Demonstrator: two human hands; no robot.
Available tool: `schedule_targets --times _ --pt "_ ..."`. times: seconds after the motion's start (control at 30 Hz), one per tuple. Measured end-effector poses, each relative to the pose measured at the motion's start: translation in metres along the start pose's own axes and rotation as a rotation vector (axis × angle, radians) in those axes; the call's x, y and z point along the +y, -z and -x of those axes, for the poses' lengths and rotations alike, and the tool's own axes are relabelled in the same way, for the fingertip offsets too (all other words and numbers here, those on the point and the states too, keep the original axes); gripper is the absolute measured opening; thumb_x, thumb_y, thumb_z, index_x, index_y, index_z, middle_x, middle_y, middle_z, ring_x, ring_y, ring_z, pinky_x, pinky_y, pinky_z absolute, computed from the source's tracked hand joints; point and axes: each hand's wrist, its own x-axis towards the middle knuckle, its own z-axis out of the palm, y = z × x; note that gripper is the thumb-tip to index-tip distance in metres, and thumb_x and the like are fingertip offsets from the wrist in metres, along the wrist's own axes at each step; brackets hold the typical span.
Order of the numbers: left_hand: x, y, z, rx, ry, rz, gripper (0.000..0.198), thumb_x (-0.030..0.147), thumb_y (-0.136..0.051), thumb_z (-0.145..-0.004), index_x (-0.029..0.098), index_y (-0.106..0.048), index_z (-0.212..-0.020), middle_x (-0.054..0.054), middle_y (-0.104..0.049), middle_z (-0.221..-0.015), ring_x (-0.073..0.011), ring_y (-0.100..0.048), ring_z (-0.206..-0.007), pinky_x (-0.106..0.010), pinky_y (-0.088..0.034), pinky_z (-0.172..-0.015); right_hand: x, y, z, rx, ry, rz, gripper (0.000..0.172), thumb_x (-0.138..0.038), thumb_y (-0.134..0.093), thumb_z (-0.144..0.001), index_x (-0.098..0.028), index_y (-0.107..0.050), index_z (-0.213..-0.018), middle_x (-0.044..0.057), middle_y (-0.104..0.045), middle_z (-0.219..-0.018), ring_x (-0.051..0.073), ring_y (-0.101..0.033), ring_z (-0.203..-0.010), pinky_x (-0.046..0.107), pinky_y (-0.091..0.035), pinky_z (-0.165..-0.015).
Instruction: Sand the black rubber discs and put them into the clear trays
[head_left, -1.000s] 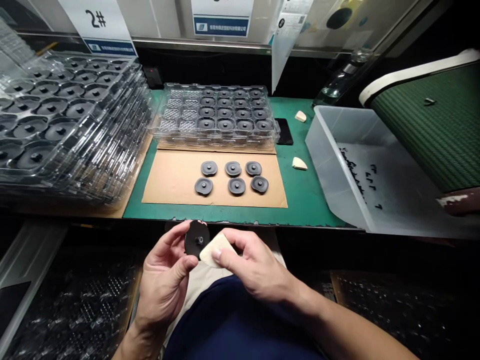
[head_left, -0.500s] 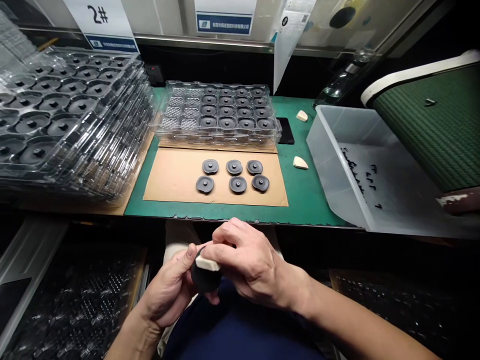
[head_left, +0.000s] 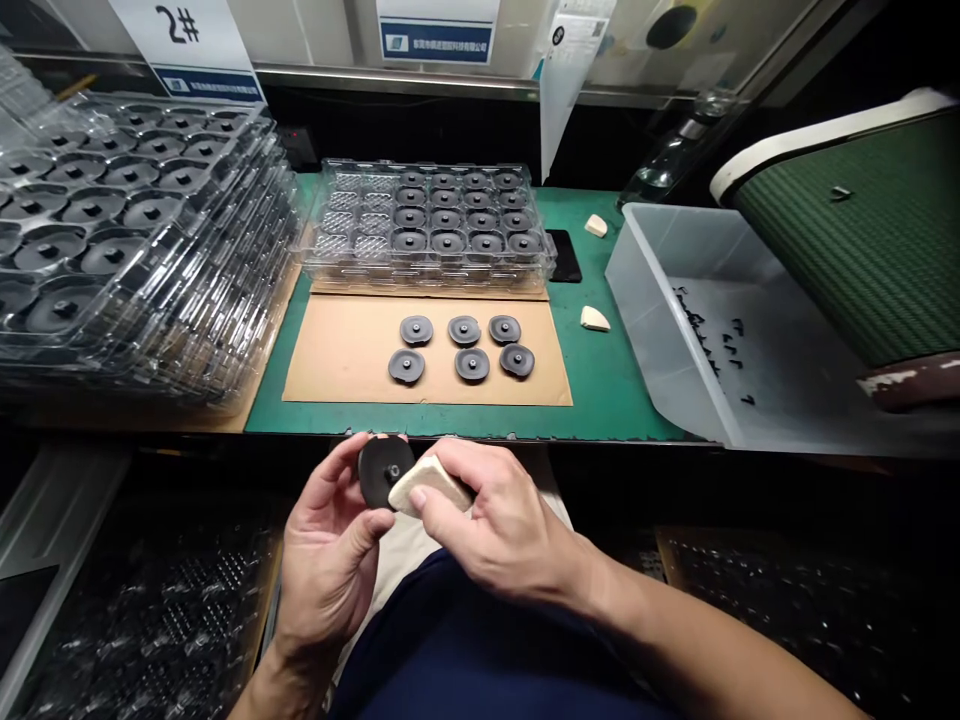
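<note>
My left hand (head_left: 334, 540) grips a round black plastic part (head_left: 381, 468) by its edge, with the side bearing a small central post turned up toward me. In my right hand (head_left: 499, 520) is a cream felt pad (head_left: 429, 487), pinched between thumb and fingers. One end of the pad overlaps the lower right of the black part near its post; whether they touch I cannot tell. Both hands are over my lap, just in front of the bench edge. Several similar black parts (head_left: 471, 364) lie in two rows on a cardboard sheet (head_left: 337, 350).
Behind the cardboard, a clear tray (head_left: 427, 268) holds black parts, its left pockets bare. Tall stacked trays (head_left: 225, 300) stand at left. On the green mat (head_left: 630, 380) lie two cream pads (head_left: 595, 318) and a black phone (head_left: 564, 256). A translucent bin (head_left: 667, 330) holds small black bits.
The black part has turned from edge-on to post side up and come up slightly to the left. My right hand has tilted the pad so its broad face shows.
</note>
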Motion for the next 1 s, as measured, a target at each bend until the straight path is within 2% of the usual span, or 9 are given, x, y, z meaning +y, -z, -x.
schedule_targets --times 0.1,0.27,0.4,0.57,0.63,0.7,0.83,0.93,1.0 --pt "0.004 0.008 0.0 -0.026 0.084 0.033 0.053 0.03 -0.088 -0.078 0.03 -0.074 -0.129 -0.009 -0.075 -0.129 -0.0297 -0.067 -0.125 -0.037 -0.052 -0.108 0.004 0.003 -0.002 0.1 0.136 0.291 0.022 -0.021 -0.055 -0.093 -0.02 -0.046 -0.072 -0.001 -0.048 -0.071 0.014 -0.04 -0.068 0.032 -0.032 -0.066" --pt "0.0 0.025 0.0 -0.129 0.362 0.066 0.045 0.037 -0.074 -0.092 0.02 -0.073 -0.133 -0.014 -0.075 -0.128 -0.0283 -0.067 -0.123 -0.033 -0.052 -0.106 0.008 0.004 0.002 0.0 0.244 0.559 0.015 -0.025 -0.051 -0.099 -0.02 -0.058 -0.087 0.004 -0.058 -0.086 0.019 -0.044 -0.079 0.037 -0.033 -0.075" --pt "-0.005 0.027 0.003 -0.192 0.48 0.137 0.034 0.036 -0.065 -0.099 0.016 -0.078 -0.123 -0.012 -0.079 -0.115 -0.0244 -0.072 -0.108 -0.031 -0.057 -0.096 0.009 0.003 0.005 -0.094 0.329 0.536 0.012 -0.021 -0.053 -0.097 -0.019 -0.064 -0.1 0.006 -0.06 -0.092 0.021 -0.046 -0.084 0.038 -0.036 -0.078" --pt "-0.009 0.021 0.005 -0.207 0.643 0.226 0.029 0.038 -0.063 -0.1 0.016 -0.081 -0.098 -0.007 -0.077 -0.085 -0.0191 -0.071 -0.07 -0.03 -0.061 -0.061 0.015 0.009 -0.002 -0.207 0.497 0.454 0.019 -0.023 -0.056 -0.099 -0.021 -0.066 -0.115 0.006 -0.062 -0.097 0.019 -0.05 -0.085 0.034 -0.041 -0.076" --pt "-0.01 0.02 0.006 -0.215 0.695 0.245 0.031 0.04 -0.062 -0.1 0.016 -0.081 -0.097 -0.009 -0.078 -0.087 -0.0202 -0.071 -0.068 -0.031 -0.06 -0.056 0.017 0.012 -0.006 -0.252 0.6 0.455 0.02 -0.029 -0.06 -0.099 -0.023 -0.066 -0.117 0.006 -0.063 -0.101 0.02 -0.052 -0.089 0.034 -0.042 -0.078" --pt "-0.01 0.021 0.006 -0.168 0.684 0.28 0.03 0.042 -0.064 -0.099 0.018 -0.081 -0.104 -0.01 -0.079 -0.1 -0.0214 -0.074 -0.079 -0.032 -0.063 -0.065 0.018 0.013 -0.008 -0.237 0.646 0.454 0.019 -0.03 -0.059 -0.1 -0.023 -0.067 -0.115 0.006 -0.065 -0.103 0.02 -0.054 -0.093 0.036 -0.042 -0.081" --pt "-0.011 0.022 0.003 -0.001 0.393 0.262 0.042 0.034 -0.082 -0.086 0.03 -0.074 -0.128 -0.006 -0.077 -0.125 -0.0215 -0.072 -0.111 -0.031 -0.058 -0.097 0.019 0.002 -0.005 0.015 0.281 0.378 0.019 -0.025 -0.056 -0.096 -0.019 -0.06 -0.079 0.002 -0.057 -0.076 0.016 -0.047 -0.071 0.033 -0.036 -0.069" --pt "-0.012 0.015 0.001 0.016 0.165 0.1 0.056 0.013 -0.09 -0.074 0.03 -0.075 -0.126 -0.005 -0.077 -0.125 -0.021 -0.071 -0.115 -0.026 -0.057 -0.098 0.011 -0.008 -0.001 -0.047 -0.036 0.093 0.028 -0.028 -0.056 -0.097 -0.02 -0.05 -0.071 -0.004 -0.049 -0.065 0.011 -0.04 -0.059 0.028 -0.03 -0.057" --pt "-0.011 0.009 0.001 0.002 0.076 0.038 0.055 0.008 -0.089 -0.072 0.03 -0.078 -0.121 -0.004 -0.077 -0.125 -0.021 -0.072 -0.113 -0.024 -0.058 -0.095 0.003 -0.011 0.0 -0.068 -0.084 -0.045 0.026 -0.03 -0.054 -0.099 -0.021 -0.05 -0.075 -0.005 -0.05 -0.068 0.01 -0.042 -0.061 0.026 -0.03 -0.057"
